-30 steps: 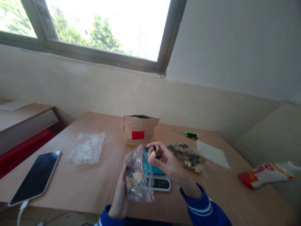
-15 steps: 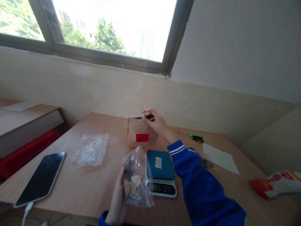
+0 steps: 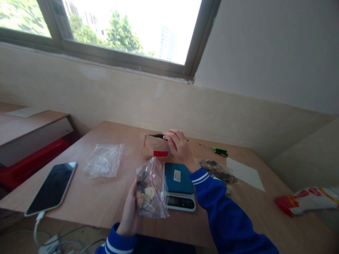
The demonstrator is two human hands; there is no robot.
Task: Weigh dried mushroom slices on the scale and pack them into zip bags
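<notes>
My left hand (image 3: 131, 208) is closed around the side of a clear zip bag (image 3: 156, 192) with a red seal line. Dark, tan and cream dried pieces (image 3: 149, 193) lie in it. My right hand (image 3: 178, 144) is at the mouth of a brown paper pouch (image 3: 152, 146) with a red label (image 3: 160, 153), its fingers curled downward. A small light-brown piece (image 3: 165, 137) shows at its fingertips; the rest of it is hidden. Between my hands and below the pouch stands a kitchen scale (image 3: 180, 178) with a blue top, partly overlapped by the zip bag.
An unfilled-looking clear bag (image 3: 104, 160) and a phone on a cable (image 3: 51, 188) lie left. Right of my sleeve are another clear bag of dark pieces (image 3: 218, 171), a white sheet (image 3: 245, 174), green and black-yellow tools (image 3: 220, 151) and a red-white packet (image 3: 304, 201).
My right hand has turned over, fingers now pointing down at the pouch's mouth with the piece lower. My left hand still holds the zip bag. The view has tilted down slightly.
</notes>
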